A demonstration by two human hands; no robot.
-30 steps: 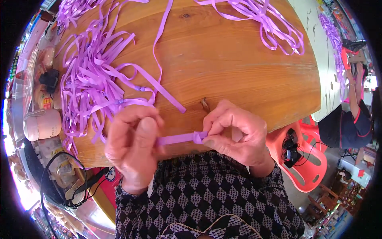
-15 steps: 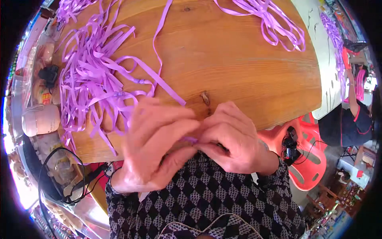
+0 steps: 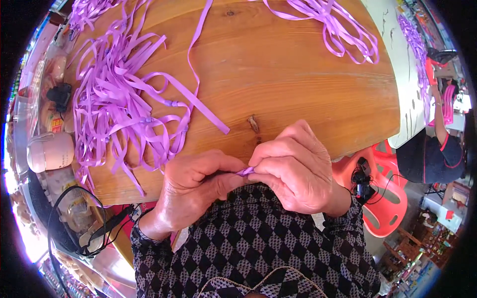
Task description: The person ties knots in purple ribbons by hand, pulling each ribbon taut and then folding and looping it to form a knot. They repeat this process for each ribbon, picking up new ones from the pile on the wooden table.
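Between my two hands, just over the near edge of the wooden table (image 3: 298,74), a short bit of purple ribbon (image 3: 245,172) shows, twisted or knotted. My left hand (image 3: 198,186) pinches it from the left with thumb and forefinger. My right hand (image 3: 293,171) pinches its other side, the fingers curled and the tips almost meeting the left ones. The rest of this ribbon is hidden by my hands. Left of them lies a tangled heap of purple ribbons (image 3: 112,94), several with small knots. One loose ribbon end (image 3: 218,124) lies on the wood beyond my hands.
Another looped bundle of purple ribbon (image 3: 343,32) lies at the far right. A pink case (image 3: 49,151) and a black cable (image 3: 52,218) are on the left. A red plastic stool (image 3: 382,198) holds a black device. At the right, a person (image 3: 432,154) in dark clothes is nearby.
My left hand has dropped and its fingers have closed into a pinch. My right hand has turned slightly, and the purple bit between the fingertips now shows more plainly.
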